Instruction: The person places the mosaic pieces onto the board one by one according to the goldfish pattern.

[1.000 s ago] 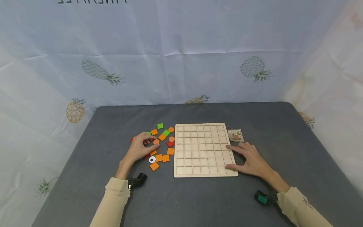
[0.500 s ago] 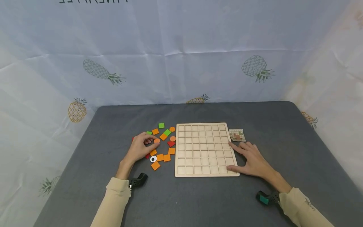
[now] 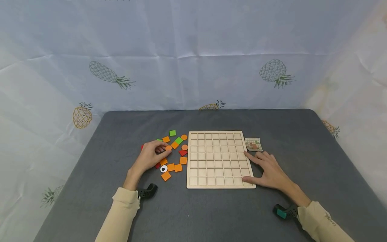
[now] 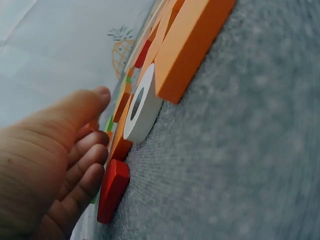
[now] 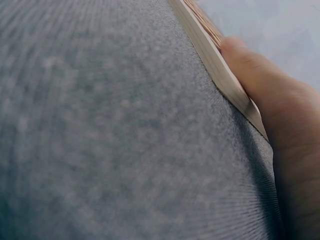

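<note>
Seemingly mid-pick, the left hand (image 3: 148, 156) pinches an orange disc (image 3: 168, 148), likely needing a lift toward the bench (image 3: 217, 215)'s right edge, the right hand (image 3: 266, 170) relaxed on the board (image 3: 219, 159).

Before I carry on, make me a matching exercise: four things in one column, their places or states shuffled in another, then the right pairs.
Column one
1. Left hand
2. Right hand
3. Small printed card
4. White disc with a dark centre

Column two
A. Lying flat beside the upper right side of the board
B. Pinching an orange disc
C. Lying next to orange tiles
D. Touching the board's right edge

Pairs: 1-B, 2-D, 3-A, 4-C
</note>
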Action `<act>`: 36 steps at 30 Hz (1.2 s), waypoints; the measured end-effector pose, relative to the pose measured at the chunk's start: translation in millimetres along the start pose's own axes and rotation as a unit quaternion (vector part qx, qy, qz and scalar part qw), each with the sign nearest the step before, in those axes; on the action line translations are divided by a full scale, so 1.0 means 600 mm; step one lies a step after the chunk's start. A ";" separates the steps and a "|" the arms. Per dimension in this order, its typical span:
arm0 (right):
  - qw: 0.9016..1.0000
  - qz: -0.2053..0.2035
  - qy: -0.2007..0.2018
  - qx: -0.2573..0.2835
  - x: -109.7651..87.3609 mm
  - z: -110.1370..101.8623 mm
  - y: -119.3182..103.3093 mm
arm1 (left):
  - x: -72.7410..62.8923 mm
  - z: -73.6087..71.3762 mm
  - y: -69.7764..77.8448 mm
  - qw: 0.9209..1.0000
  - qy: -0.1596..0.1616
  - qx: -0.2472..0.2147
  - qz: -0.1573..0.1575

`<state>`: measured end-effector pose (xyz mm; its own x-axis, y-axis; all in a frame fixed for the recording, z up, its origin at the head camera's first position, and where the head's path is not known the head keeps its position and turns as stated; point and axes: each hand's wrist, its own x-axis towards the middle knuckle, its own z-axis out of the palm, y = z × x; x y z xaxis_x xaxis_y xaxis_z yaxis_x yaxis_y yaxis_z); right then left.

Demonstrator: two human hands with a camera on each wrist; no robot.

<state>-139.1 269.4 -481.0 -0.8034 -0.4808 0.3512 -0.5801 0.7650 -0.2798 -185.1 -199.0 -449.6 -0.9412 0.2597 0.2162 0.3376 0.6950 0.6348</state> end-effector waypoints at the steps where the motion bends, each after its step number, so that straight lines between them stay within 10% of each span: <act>1: 1.000 0.000 -0.001 0.002 0.000 0.000 0.000 | 0.000 0.000 0.002 1.000 0.002 -0.003 0.001; 36: 1.000 -0.001 0.002 0.005 0.000 0.002 0.003 | 0.003 0.055 0.094 0.986 -0.058 -0.040 0.148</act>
<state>-140.5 270.2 -482.4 -0.8016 -0.4811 0.3550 -0.5834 0.7593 -0.2883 -167.2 -137.6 -438.0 -0.7920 0.5214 0.3177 0.5908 0.5231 0.6142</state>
